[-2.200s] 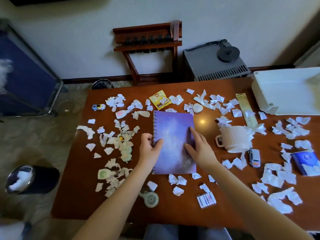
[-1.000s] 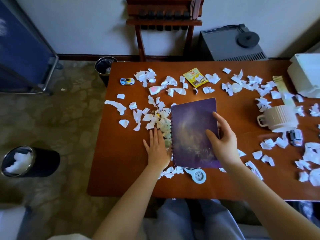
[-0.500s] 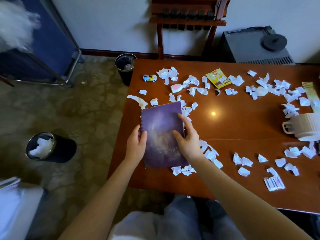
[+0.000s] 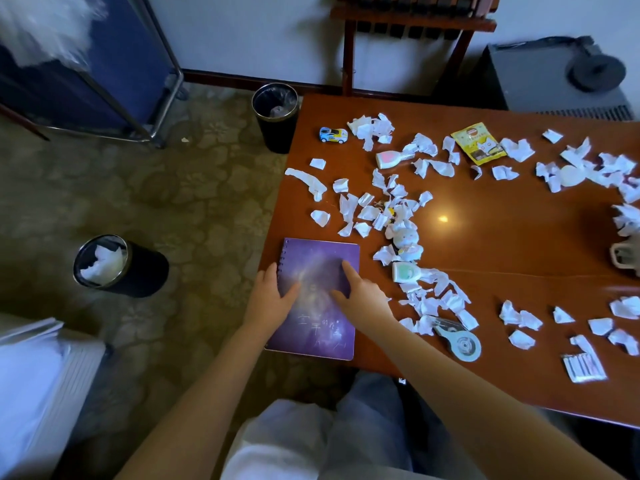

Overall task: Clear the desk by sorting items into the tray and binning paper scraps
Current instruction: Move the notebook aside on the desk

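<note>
Right hand point(image 4: 360, 296) lies flat on the purple notebook point(image 4: 322, 327), index finger stretched out and thumb spread, palm down, pressing the cover and holding nothing. Left hand point(image 4: 273, 299) is at the spiral side, fingers straight along the binding and thumb laid across the cover; touching, not clenched. The notebook lies flat at the near left corner of the desk point(image 4: 502, 244), its spiral edge right along the desk's left edge.

Just right of the notebook a band of paper scraps point(image 4: 381, 216) curves from the far side down to a round tape dispenser point(image 4: 462, 344) near the front edge. Beyond the band the middle of the desk is bare wood. More scraps, a toy car point(image 4: 333, 135) and a yellow packet point(image 4: 479, 143) lie along the far side.

Left of the desk is open floor. A bin point(image 4: 104, 263) with white paper in it stands there, well apart from the desk. A second bin point(image 4: 275, 112) stands against the desk's far left corner.
</note>
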The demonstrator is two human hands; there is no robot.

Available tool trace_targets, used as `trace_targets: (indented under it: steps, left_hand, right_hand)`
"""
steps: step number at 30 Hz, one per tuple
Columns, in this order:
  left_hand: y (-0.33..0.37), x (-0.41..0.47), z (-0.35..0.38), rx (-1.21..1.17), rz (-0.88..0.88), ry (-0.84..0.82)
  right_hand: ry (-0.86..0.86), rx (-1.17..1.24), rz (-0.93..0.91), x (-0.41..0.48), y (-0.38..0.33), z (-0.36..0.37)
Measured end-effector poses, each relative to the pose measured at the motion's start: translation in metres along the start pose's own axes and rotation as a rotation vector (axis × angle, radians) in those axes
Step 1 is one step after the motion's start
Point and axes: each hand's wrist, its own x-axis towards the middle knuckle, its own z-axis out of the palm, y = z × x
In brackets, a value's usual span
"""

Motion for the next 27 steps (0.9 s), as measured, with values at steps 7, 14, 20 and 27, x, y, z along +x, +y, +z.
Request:
trace_targets:
  steps: [7, 14, 20, 27]
  left_hand:
    - [0.010, 0.029, -0.002, 0.186, 0.014, 0.029]
    - [0.006, 0.029, -0.006, 0.488, 0.049, 0.124]
    - [0.039, 0.021, -0.005, 0.536, 0.195, 0.152]
    - [0.122, 0.008, 0.004, 0.541, 0.462, 0.168]
  right_hand:
    - [0.010, -0.315, -0.017, 0.028, -0.009, -0.017]
    - [0.003, -0.388, -0.037, 0.034, -0.010, -0.010]
    - [0.143, -0.315, -0.121, 0.018, 0.003, -0.045]
    - [0.356, -0.301, -0.136, -0.016, 0.058, -0.119]
